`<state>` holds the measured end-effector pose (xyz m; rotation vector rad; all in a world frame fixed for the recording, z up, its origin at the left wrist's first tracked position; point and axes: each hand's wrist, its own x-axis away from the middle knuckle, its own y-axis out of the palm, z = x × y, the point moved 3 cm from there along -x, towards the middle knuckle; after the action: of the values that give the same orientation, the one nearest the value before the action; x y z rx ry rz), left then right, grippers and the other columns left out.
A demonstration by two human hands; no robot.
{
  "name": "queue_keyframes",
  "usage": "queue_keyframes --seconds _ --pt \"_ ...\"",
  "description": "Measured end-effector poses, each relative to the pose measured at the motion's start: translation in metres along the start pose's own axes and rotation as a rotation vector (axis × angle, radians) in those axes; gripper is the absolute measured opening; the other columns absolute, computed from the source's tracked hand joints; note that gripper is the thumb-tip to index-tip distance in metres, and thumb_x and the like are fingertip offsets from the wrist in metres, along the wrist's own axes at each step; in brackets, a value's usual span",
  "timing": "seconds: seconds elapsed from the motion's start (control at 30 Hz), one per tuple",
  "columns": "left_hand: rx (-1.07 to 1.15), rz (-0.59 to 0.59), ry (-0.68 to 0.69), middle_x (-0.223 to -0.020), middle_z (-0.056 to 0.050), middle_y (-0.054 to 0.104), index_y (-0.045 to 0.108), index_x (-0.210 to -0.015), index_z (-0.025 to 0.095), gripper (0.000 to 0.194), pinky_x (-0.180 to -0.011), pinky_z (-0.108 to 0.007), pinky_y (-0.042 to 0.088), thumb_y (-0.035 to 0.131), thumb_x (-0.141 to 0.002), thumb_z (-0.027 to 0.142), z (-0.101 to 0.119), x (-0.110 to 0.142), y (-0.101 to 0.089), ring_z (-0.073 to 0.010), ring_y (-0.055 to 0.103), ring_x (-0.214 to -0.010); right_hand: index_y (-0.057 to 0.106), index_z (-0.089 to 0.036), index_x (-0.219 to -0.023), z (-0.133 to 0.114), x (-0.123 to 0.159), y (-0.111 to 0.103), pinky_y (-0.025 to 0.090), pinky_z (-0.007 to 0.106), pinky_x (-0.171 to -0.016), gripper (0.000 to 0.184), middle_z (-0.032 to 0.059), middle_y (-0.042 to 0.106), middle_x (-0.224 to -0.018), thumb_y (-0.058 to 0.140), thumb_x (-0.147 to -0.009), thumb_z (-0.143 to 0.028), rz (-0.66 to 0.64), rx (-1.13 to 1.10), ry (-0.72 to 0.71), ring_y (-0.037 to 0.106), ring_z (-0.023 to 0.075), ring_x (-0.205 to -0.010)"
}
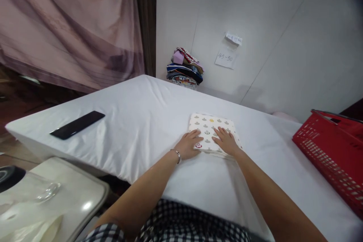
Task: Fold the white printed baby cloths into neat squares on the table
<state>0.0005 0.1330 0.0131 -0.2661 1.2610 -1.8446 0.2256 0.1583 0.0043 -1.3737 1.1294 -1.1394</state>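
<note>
A folded white cloth (210, 130) printed with small grey, yellow and red motifs lies flat on the white-covered table in front of me. My left hand (189, 145), with a bracelet at the wrist, rests at its near left corner, fingers stretched over the edge. On the right part of the cloth, my right hand (227, 141) lies palm down with its fingers spread. Neither hand grips anything. The parts of the cloth under both palms are hidden.
A red plastic basket (329, 151) stands on the table's right. A flat black object (78, 124) lies at the left. Folded clothes (185, 69) are stacked by the wall beyond the far edge. A white chair (65, 185) holding a clear container (36, 189) is at lower left.
</note>
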Motion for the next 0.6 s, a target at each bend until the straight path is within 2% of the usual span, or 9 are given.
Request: queue_keyframes --seconds 0.1,0.23,0.4,0.47,0.6 --pt "-0.027 0.06 0.018 -0.136 -0.007 0.041 0.054 -0.117 0.019 0.05 -0.105 -0.038 0.028 0.062 -0.068 0.025 -0.004 0.0 -0.002 -0.0228 0.027 -0.13 0.021 -0.03 -0.139 0.0 0.001 -0.001 0.011 0.047 -0.106 0.061 -0.0012 0.012 -0.148 0.019 -0.086 -0.059 0.01 -0.012 -0.005 0.008 0.0203 -0.136" --pt "-0.061 0.081 0.034 -0.128 -0.005 0.05 0.057 -0.112 0.02 0.044 -0.103 -0.038 0.033 0.057 -0.068 0.019 0.0 0.0 -0.005 -0.0221 0.034 -0.126 0.021 -0.03 -0.139 -0.001 0.002 -0.002 0.01 0.046 -0.106 0.061 -0.0016 0.012 -0.148 0.02 -0.086 -0.059 0.009 -0.023 -0.005 0.007 0.0201 -0.136" --pt "-0.127 0.183 -0.001 -0.121 -0.002 0.056 0.056 -0.113 0.021 0.042 -0.102 -0.034 0.036 0.046 -0.073 0.014 0.009 0.005 -0.004 -0.0185 0.04 -0.121 0.02 -0.031 -0.14 -0.002 0.002 -0.004 0.009 0.045 -0.107 0.061 -0.0018 0.012 -0.149 0.019 -0.086 -0.06 0.003 -0.036 0.008 0.007 0.02 -0.136" --pt "-0.145 0.179 -0.031 -0.121 -0.001 0.056 0.055 -0.114 0.021 0.042 -0.102 -0.033 0.037 0.045 -0.074 0.014 0.011 0.008 -0.002 -0.0178 0.041 -0.121 0.02 -0.031 -0.139 -0.002 0.001 -0.004 0.008 0.045 -0.106 0.061 -0.0016 0.012 -0.148 0.02 -0.085 -0.06 0.006 -0.045 0.011 0.007 0.0203 -0.135" --pt "-0.147 0.093 -0.091 -0.129 0.001 0.05 0.051 -0.121 0.021 0.049 -0.1 -0.033 0.039 0.042 -0.073 0.011 0.013 0.016 0.003 -0.0168 0.035 -0.127 0.022 -0.031 -0.139 -0.002 0.002 -0.003 0.009 0.044 -0.106 0.061 -0.001 0.013 -0.148 0.022 -0.086 -0.059 0.018 -0.055 0.0 0.008 0.0207 -0.135"
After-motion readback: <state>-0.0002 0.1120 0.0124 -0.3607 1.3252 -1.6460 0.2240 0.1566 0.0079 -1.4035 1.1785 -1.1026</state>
